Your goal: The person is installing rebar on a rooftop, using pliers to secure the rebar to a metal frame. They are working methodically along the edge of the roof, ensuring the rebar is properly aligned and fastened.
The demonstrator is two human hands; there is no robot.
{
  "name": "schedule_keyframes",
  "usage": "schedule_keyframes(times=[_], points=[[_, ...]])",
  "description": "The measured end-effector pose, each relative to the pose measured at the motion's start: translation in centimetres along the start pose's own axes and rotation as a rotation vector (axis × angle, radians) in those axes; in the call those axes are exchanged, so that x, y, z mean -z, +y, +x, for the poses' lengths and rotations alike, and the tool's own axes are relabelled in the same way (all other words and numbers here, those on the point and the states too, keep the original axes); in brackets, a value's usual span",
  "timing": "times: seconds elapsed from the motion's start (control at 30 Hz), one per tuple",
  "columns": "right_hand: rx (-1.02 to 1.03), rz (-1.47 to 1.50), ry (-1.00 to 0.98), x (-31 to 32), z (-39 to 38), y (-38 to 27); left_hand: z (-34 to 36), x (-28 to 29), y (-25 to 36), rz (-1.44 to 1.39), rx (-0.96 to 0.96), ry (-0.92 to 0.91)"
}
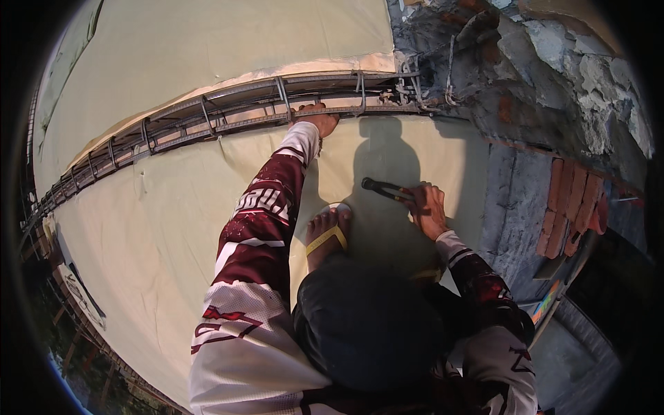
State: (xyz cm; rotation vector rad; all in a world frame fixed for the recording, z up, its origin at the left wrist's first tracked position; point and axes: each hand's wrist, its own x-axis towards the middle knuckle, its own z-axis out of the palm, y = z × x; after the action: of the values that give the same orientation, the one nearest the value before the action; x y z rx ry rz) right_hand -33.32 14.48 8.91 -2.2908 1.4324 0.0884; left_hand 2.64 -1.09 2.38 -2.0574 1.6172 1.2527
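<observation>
A long cage of steel reinforcement bars is seen running from the left edge across pale sheeting toward a broken masonry wall. The left hand is stretched out and closed over one bar of the cage near its right end. A foot in a yellow sandal is planted on the sheeting. Further right, dark-handled pincers are gripped in the right hand, jaws pointing left. Stacked red bricks are seen at far right.
</observation>
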Motion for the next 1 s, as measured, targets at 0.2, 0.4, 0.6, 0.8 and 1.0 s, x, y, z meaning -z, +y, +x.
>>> schedule_keyframes(times=[0.2, 0.4, 0.6, 0.8, 1.0], points=[[0.077, 0.035, 0.04, 0.4, 0.3, -0.2, -1.8, 1.3, 0.5, -0.008, 0.04, -0.021], [0.053, -0.031, -0.011, -0.5, -0.1, 1.0, -0.6, 0.3, -0.2, 0.051, -0.064, 0.034], [0.054, -0.056, -0.022, -1.0, -0.2, 1.8, -0.4, -0.4, -0.5, 0.019, -0.046, 0.099], [-0.174, 0.333, 0.088, 3.7, 4.4, -4.4, -0.9, -0.4, -0.5, -0.035, -0.14, 0.238], [0.01, 1.083, -0.737, 12.9, 10.9, -10.7, -0.7, -0.6, -0.6, -0.037, -0.16, 0.242]])
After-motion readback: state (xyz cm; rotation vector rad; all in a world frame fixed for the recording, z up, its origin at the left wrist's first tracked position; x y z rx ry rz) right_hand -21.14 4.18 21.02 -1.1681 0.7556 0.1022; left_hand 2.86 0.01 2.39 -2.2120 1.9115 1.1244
